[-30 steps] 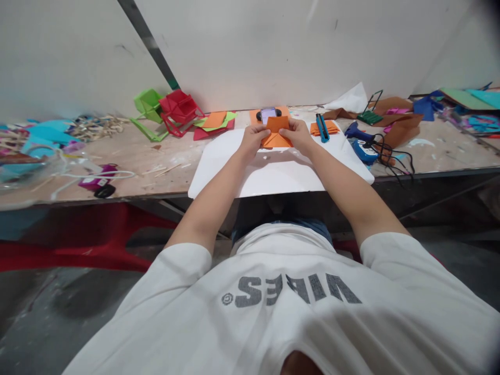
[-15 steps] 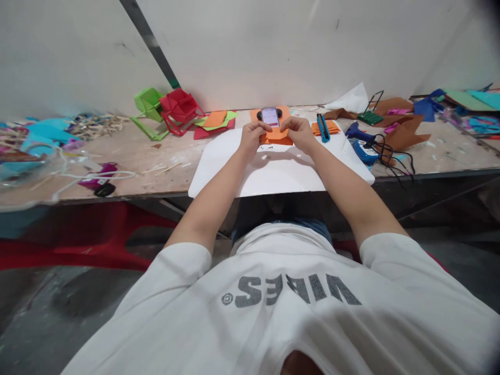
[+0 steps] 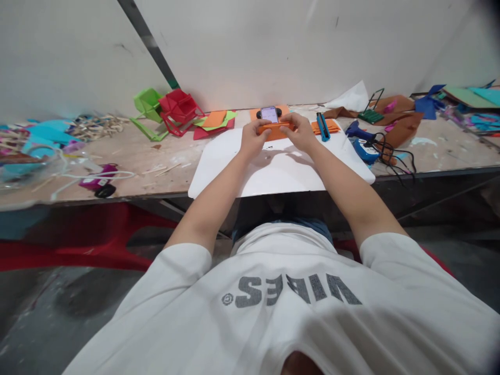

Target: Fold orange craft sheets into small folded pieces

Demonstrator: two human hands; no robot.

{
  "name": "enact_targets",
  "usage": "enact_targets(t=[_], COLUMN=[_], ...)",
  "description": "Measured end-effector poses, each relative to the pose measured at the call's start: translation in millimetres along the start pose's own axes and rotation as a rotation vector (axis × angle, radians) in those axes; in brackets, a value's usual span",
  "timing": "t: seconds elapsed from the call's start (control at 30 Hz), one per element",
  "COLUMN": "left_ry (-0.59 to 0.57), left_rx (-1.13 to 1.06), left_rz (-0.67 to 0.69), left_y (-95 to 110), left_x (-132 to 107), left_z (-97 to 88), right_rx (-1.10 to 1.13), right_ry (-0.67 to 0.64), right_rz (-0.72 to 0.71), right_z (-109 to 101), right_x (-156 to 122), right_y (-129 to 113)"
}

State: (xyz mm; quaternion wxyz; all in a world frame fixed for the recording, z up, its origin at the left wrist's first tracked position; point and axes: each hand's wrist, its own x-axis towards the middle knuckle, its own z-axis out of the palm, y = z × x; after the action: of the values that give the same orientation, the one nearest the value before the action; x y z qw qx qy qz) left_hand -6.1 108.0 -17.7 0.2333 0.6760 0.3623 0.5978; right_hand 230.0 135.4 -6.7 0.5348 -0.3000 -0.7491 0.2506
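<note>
An orange folded paper piece (image 3: 276, 132) is held between both hands above the white board (image 3: 287, 179). My left hand (image 3: 253, 136) pinches its left end between thumb and fingers. Its right end is gripped the same way by my right hand (image 3: 300, 131). Right behind the paper, a lit phone (image 3: 269, 114) leans on an orange sheet with dark round parts at either side. A blue utility knife (image 3: 323, 127) lies to the right of my right hand, on a small stack of orange paper (image 3: 333, 126).
Red (image 3: 180, 110) and green paper chair-like models (image 3: 147, 104) stand at the back left, near coloured sheets (image 3: 216, 121). A blue glue gun (image 3: 361, 134) with tangled black cable lies right of the board. Wooden sticks (image 3: 102, 126) and a purple-black object (image 3: 99, 179) are on the left.
The orange paper has been tilted up so that a narrow folded edge now faces me. My fingers have shifted, with the thumbs now on its near side.
</note>
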Motion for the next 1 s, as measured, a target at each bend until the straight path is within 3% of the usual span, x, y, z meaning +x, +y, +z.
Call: enact_targets(t=[0.27,0.77,1.0], left_ry=[-0.031,0.043,0.056], left_rx=[0.034,0.139,0.182], left_rz=[0.014,0.08,0.105], left_y=[3.9,-20.1,-18.7], left_x=[-3.5,4.7,2.9], left_z=[2.6,0.8,-0.9], right_rx=[-0.095,-0.121,-0.112], right_ry=[0.031,0.049,0.047], right_rz=[-0.009,-0.05,-0.043], right_z=[3.6,7.4,5.6], right_x=[-2.5,-0.5,0.1], right_y=[-2.0,1.3,6.0])
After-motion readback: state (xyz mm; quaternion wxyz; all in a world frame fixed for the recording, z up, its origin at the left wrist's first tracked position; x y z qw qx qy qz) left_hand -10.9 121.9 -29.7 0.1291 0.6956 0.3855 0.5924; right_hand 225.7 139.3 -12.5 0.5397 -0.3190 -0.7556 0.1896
